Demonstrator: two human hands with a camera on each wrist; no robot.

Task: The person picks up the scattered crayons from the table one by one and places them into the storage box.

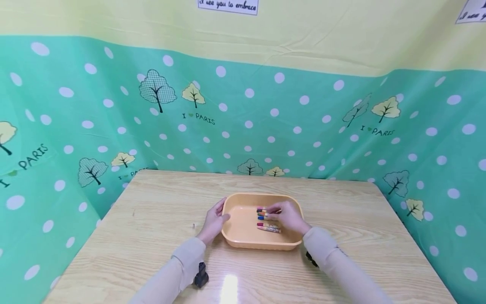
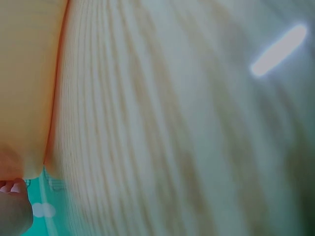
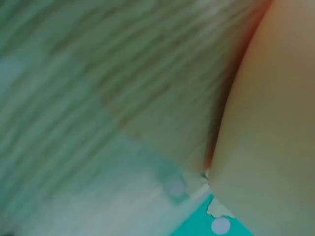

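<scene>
Head view: the left hand [image 1: 213, 219] grips the left rim of the tray [image 1: 262, 245], thumb inside. The right hand [image 1: 287, 216] is inside the tray, fingertips at the upper crayons [image 1: 261, 218]; whether they pinch one cannot be determined. The lower crayons [image 1: 268, 228] lie near those fingertips, toward the near rim. The table [image 1: 341, 211] extends around both hands; the patterned curtain [image 1: 262, 80] hangs beyond them. Right wrist view: the tray's outer wall blocks sight of the right hand.
</scene>
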